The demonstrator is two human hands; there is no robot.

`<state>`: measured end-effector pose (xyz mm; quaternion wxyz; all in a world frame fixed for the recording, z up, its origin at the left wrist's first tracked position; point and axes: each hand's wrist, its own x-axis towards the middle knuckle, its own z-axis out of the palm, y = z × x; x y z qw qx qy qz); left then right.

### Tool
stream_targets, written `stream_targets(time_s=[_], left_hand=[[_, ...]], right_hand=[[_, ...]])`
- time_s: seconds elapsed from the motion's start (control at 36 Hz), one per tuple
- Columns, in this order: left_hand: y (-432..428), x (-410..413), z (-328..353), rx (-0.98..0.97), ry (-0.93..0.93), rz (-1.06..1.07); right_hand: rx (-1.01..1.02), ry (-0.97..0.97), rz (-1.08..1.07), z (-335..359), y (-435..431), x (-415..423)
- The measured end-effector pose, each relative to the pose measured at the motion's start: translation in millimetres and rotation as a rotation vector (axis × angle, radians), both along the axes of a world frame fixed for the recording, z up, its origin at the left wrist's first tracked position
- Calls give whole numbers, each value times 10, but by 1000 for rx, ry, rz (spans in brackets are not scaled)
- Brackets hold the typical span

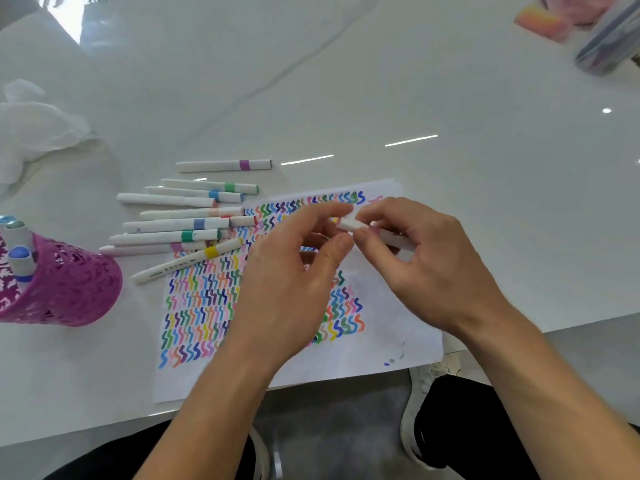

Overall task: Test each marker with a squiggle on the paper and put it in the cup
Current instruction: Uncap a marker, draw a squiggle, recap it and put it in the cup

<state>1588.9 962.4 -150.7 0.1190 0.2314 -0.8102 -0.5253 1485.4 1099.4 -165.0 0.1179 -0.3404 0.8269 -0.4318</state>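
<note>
while both of my hands hover over the paper (398, 341), they hold one white marker (396, 240) between them. my right hand (426, 268) has its fingers (369, 239) curled round the barrel, which runs out past the thumb toward the right. my left hand (294, 275) pinches the marker's white end piece (349, 224) between thumb and forefinger, just where the two hands meet. whether that end piece sits fully on the barrel or a little off it, i cannot tell, and my fingers hide this marker's colour band.

the paper lies flat on the glossy white desk (450, 98), filled with rows of squiggles in many colours, and its near edge reaches the desk's front edge. at the far left stands the purple openwork cup (72, 292), well apart from my hands, with a few blue-capped markers (19, 252) upright in it. between the cup and the paper lies a bunch of loose markers (173, 225), side by side, some cap ends resting on the paper's left edge. a yellow-banded marker (188, 260) lies slanted at the near side of the bunch, its cap end on the paper. a purple-banded marker (225, 165) lies alone beyond them. a crumpled white tissue (34, 129) sits at the far left, and a clear case (609, 39) shows blurred in the far right corner.
</note>
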Motion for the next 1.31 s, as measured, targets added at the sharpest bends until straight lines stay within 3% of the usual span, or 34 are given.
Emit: stream_targets(time_s=[0.14,0.33,0.5,0.81,0.97,1.14,1.31], left_hand=[[-7,-4,-70,-184,-126,-52],[-13,8,-121,-140,-155,-112],[-32,-11,-123,-254,-128,-143],[-1,-42,-112,23,-8,-41],[-19,-43,-62,-19,2,2],[8,-67,-89,-96,-35,46],[-38,-79,-114,-153,-38,140]], right_hand=[[180,88,89,0,19,-28],[378,115,158,-26,37,-73],[391,155,133,-28,42,-61],[369,270,65,8,34,-48],[325,272,23,12,41,-50],[363,146,37,36,46,-76],[136,-142,7,6,129,-177]])
